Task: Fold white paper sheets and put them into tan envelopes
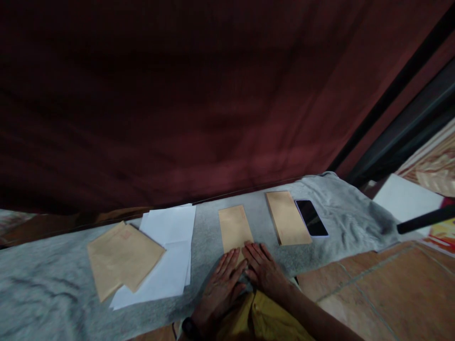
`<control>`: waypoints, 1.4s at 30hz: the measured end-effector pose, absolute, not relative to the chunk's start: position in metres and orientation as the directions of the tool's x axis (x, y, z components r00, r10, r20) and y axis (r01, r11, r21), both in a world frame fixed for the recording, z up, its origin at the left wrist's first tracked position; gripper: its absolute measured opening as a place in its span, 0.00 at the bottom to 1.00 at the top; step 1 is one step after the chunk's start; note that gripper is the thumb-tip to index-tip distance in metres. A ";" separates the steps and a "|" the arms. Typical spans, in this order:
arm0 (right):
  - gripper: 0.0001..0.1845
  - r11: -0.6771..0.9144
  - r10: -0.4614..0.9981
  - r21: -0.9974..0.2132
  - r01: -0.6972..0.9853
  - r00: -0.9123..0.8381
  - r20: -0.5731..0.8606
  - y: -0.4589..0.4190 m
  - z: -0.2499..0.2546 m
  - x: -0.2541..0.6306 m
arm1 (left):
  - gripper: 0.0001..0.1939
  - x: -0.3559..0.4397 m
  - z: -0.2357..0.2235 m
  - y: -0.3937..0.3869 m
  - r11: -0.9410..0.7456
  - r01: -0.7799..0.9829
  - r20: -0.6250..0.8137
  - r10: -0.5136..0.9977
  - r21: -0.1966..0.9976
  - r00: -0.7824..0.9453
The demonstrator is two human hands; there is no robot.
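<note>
At nr. edge of the cloth-covered table (208,229), approx. centre: one brown envelope (234,225), lying flat, near end under both hands. L. hand (221,282): fingers extended and close together, laid on envelope. R. hand (265,270): likewise flat, fingertips just beside the left's. Neither seen to grip anything; whether thumbs pinch an edge, can't tell.

To l.: two overlapping brown envelopes (113,258), partly atop white sheets (170,232). To r.: brown envelope stack (287,218), qty. unclear, w/ phone (312,218) just beside it.

Progress (judgement only): centre envelope looks to be mid-handling, prob. being pressed or smoothed at near end, so not yet finished. R. stack is apart from hands, as are l. pair and sheets; which are done and which outstanding, n/k. Envelope contents, if any, not visible.
</note>
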State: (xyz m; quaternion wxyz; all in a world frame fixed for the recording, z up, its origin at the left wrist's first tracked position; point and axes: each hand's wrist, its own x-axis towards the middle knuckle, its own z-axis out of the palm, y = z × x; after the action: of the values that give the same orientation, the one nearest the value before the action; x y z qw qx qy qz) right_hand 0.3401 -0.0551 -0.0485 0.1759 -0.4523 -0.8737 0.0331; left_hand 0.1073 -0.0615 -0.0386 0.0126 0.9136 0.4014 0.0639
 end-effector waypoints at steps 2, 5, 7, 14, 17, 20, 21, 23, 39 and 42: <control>0.33 0.636 0.769 -0.216 0.741 -0.584 0.260 -0.064 -0.043 0.348 | 0.35 0.107 -0.038 -0.062 -0.679 0.732 0.114 0.733 0.063 0.670; 0.33 0.661 0.750 -0.226 0.716 -0.620 0.231 -0.069 -0.036 0.357 | 0.36 0.107 -0.038 -0.064 -0.684 0.726 0.123 0.728 0.063 0.675; 0.32 0.649 0.760 -0.237 0.723 -0.607 0.229 -0.070 -0.034 0.361 | 0.36 0.106 -0.043 -0.065 -0.677 0.732 0.143 0.734 0.074 0.664; 0.30 0.605 0.796 -0.267 0.750 -0.575 0.190 -0.070 -0.040 0.356 | 0.28 0.101 -0.069 -0.056 -0.618 0.786 0.189 0.772 0.003 0.606; 0.30 0.576 0.817 -0.286 0.766 -0.553 0.166 -0.068 -0.042 0.354 | 0.32 0.103 -0.063 -0.052 -0.634 0.764 0.104 0.757 -0.117 0.645; 0.30 0.555 0.829 -0.318 0.768 -0.543 0.134 -0.065 -0.043 0.353 | 0.37 0.109 -0.053 -0.051 -0.624 0.756 0.035 0.766 -0.198 0.642; 0.30 0.549 0.832 -0.331 0.768 -0.541 0.124 -0.064 -0.043 0.352 | 0.37 0.111 -0.050 -0.051 -0.620 0.756 0.020 0.770 -0.210 0.638; 0.29 0.539 0.836 -0.353 0.764 -0.538 0.113 -0.063 -0.044 0.352 | 0.36 0.115 -0.046 -0.051 -0.613 0.763 0.006 0.778 -0.207 0.628; 0.26 0.068 0.985 -0.886 0.459 0.108 0.132 -0.057 -0.049 0.353 | 0.14 0.108 0.004 -0.047 -0.260 0.651 0.349 0.937 0.713 -0.008; 0.25 0.040 0.988 -0.937 0.347 0.124 0.088 -0.047 -0.039 0.349 | 0.19 0.122 0.033 -0.039 0.047 0.109 0.001 0.914 0.993 -0.407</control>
State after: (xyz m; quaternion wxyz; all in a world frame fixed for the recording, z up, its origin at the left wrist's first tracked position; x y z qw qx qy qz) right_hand 0.3493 -0.0473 -0.0387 0.4545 -0.5962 -0.5600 0.3527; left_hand 0.1220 -0.0385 0.0331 0.3612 0.4076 0.6271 0.5569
